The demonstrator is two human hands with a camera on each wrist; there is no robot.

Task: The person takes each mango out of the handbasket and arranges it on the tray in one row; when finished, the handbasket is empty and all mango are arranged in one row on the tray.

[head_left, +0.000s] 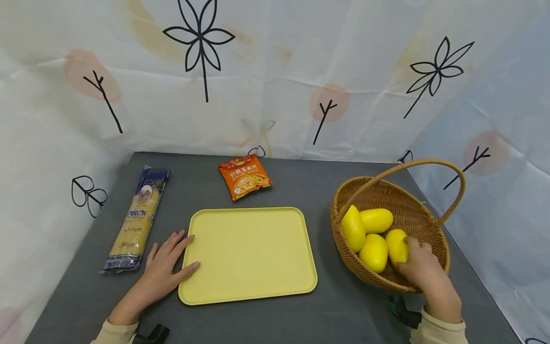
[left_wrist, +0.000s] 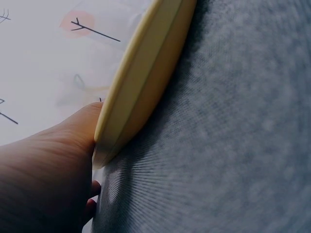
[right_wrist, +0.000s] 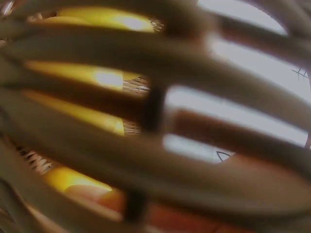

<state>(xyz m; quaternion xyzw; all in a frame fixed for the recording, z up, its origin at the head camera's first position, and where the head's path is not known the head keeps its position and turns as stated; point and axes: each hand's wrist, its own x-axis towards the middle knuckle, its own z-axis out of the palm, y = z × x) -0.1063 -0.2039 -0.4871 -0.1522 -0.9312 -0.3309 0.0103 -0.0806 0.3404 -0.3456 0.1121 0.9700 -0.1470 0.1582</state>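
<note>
My left hand (head_left: pixel 163 270) rests at the left edge of a pale yellow tray (head_left: pixel 249 255), its fingers spread and relaxed, with the thumb over the rim. In the left wrist view the tray's side (left_wrist: pixel 141 77) rises beside that hand. Inside a wicker basket (head_left: pixel 412 205) on the right, my right hand (head_left: pixel 425 270) holds a smooth yellow mango-like fruit (head_left: pixel 396 244) between thumb and fingers. Several similar fruits lie next to it, among them a rounded one (head_left: pixel 374 253). Blurred basket strands (right_wrist: pixel 97 160) cover much of the right wrist view.
A long pack of noodles (head_left: pixel 139 215) lies left of the tray. Behind the tray is an orange snack packet (head_left: pixel 245 177). The basket's arched handle (head_left: pixel 429 162) stands up over its opening. A patterned white cloth (head_left: pixel 266 71) hangs behind the grey table (head_left: pixel 275 320).
</note>
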